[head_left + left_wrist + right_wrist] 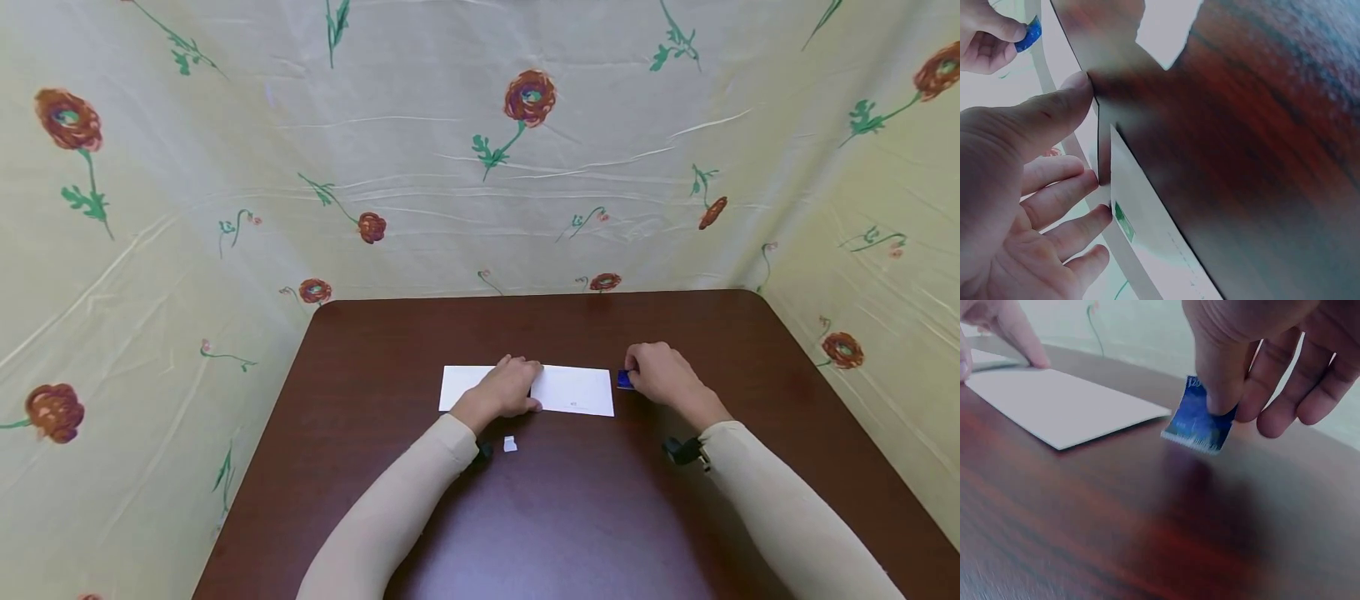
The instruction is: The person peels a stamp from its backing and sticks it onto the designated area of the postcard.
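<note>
Two white paper pieces lie side by side on the table, a left one (461, 385) and a right one (577, 390). My left hand (506, 389) rests across their inner ends, thumb at the near edge, fingers spread toward the far side. A narrow dark gap between the papers shows in the left wrist view, beside a small green picture (1124, 220) on the left paper. To the right, my right hand (663, 375) pinches a blue postage stamp (1197, 422) with toothed edges between thumb and fingers. The stamp hangs over the table, just beyond the right paper's end.
A small white paper scrap (510, 444) lies on the brown table (570, 517) nearer to me, by the left wrist. Flower-patterned sheeting (420, 125) hangs behind the table and along both sides. Each wrist wears a dark device, such as the right one (681, 451).
</note>
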A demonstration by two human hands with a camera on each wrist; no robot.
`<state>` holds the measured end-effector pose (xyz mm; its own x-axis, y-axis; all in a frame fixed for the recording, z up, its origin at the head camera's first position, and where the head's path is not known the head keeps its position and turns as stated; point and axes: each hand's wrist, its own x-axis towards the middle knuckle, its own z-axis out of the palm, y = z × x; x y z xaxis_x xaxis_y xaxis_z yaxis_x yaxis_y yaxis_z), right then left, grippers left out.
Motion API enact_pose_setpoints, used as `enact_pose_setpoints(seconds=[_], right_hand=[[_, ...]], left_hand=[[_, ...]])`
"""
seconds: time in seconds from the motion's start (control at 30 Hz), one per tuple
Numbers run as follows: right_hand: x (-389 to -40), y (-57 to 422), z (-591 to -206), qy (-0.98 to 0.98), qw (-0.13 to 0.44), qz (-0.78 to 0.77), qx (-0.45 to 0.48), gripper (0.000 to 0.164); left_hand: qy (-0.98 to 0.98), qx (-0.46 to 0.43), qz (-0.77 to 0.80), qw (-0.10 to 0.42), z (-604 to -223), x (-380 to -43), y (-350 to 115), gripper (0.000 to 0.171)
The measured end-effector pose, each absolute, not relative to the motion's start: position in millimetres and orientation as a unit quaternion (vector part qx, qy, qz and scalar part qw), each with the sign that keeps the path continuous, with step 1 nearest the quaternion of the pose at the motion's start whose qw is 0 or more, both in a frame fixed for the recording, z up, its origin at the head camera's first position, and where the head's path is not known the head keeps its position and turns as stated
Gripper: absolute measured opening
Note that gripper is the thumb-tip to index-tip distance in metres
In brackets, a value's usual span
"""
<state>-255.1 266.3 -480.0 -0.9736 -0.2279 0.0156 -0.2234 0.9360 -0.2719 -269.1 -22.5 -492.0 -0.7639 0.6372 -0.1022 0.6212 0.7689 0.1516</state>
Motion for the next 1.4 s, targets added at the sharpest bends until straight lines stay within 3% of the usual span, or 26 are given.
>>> enact_pose_setpoints(seconds=[0.67,1.4], right_hand=[[-240,235,-438,0.975,0.015,-0.135,-0.178,0.004],[-225,211,-420,0.97,-0.008,-0.14,-0.199,0.004]], left_hand=[[0.938,0.33,0.064,0.08,-491,-269,-23,0.069],[0.934,0.347,0.079,0.033,-471,-265,-18,0.066]])
